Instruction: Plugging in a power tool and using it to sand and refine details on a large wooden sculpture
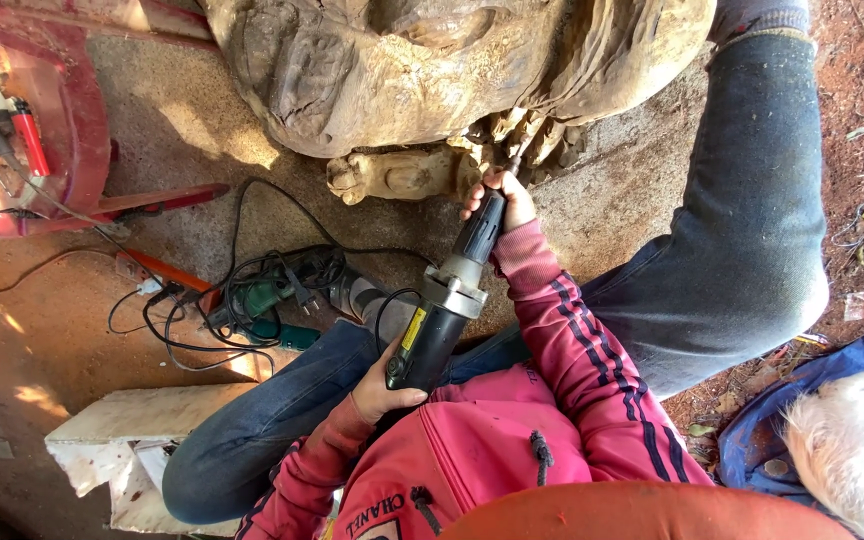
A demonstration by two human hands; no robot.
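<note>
A: Outdoors, packed red dirt floor (42, 330), big wood carving (432, 70) far centre.
B: Die grinder (447, 300) centre, nose up against carving's lower edge.
A: Right hand (500, 198) wrapped tight round grinder neck. Left hand (380, 392) clamped on rear body, near.
B: Best kept light, tip angled shallow, elbows braced on knees. Green tool (262, 300) and tangled cords (202, 320) left, well apart.

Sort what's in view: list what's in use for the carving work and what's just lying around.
In use:
die grinder
left hand on its body
right hand at its nose
wooden carving

Lying about:
green power tool with tangled black cables
white block
red frame
blue cloth
</note>
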